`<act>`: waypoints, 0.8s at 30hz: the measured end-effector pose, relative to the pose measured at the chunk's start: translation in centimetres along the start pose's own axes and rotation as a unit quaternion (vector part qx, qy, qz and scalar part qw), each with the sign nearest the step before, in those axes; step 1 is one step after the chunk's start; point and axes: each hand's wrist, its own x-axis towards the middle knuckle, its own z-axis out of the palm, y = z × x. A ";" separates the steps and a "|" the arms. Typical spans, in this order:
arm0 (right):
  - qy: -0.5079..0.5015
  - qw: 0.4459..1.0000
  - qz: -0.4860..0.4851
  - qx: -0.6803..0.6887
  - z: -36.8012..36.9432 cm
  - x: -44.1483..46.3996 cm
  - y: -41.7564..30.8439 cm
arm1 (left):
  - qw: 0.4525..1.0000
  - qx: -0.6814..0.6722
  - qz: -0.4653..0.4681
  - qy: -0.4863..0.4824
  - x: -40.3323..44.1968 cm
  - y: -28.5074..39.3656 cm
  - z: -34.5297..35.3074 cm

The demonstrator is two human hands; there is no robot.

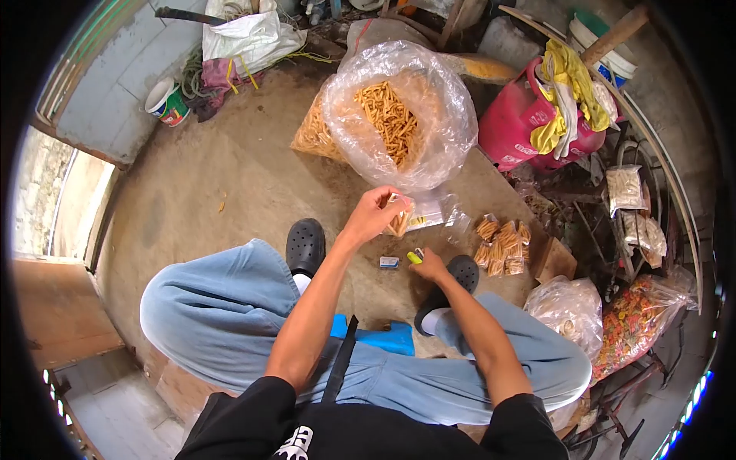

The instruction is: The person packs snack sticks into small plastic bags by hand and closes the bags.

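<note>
My left hand (374, 213) pinches the top of a small clear plastic bag (398, 223) with brown snack sticks inside. Lower and to the right, my right hand (432, 266) is closed around a small yellow-green tool (415, 256); its exact kind is too small to make out. Between the hands and nearer my body, a small blue-and-white box (389, 262) lies on the floor. Flat clear plastic bags (429, 215) lie just right of the bag I hold. Past my left hand stands a large open plastic sack (441, 146) of loose snack sticks (389, 123).
Several filled snack bags (506, 247) are piled beside my right shoe (462, 274). Pink gas cylinders (510, 123) draped with yellow cloth (571, 77) stand at the far right. A bag of colourful pieces (636, 318) sits at right. A small bucket (166, 103) stands far left.
</note>
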 end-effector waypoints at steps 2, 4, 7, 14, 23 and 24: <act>0.003 0.999 0.034 0.006 1.8 -0.4 -0.4 | 1.000 -0.010 -0.011 0.007 0.1 -0.2 -0.3; 0.036 0.999 0.037 -0.011 3.2 -0.9 -0.7 | 1.000 -0.017 -0.023 0.008 -0.1 -0.1 -0.5; 0.049 0.998 -0.004 0.029 3.7 -1.5 -0.4 | 1.000 -0.016 -0.012 0.017 0.0 0.0 -0.2; 0.077 0.996 -0.032 0.040 4.1 -0.2 1.3 | 0.999 -0.017 0.012 0.024 0.1 -0.6 0.7; -0.090 0.811 -0.016 0.579 -9.2 -0.4 -8.7 | 0.999 -0.009 -0.002 0.048 0.5 -0.8 1.2; -0.126 0.770 -0.063 0.623 -10.3 -0.8 -9.3 | 0.998 -0.007 -0.012 0.058 0.7 -1.0 1.4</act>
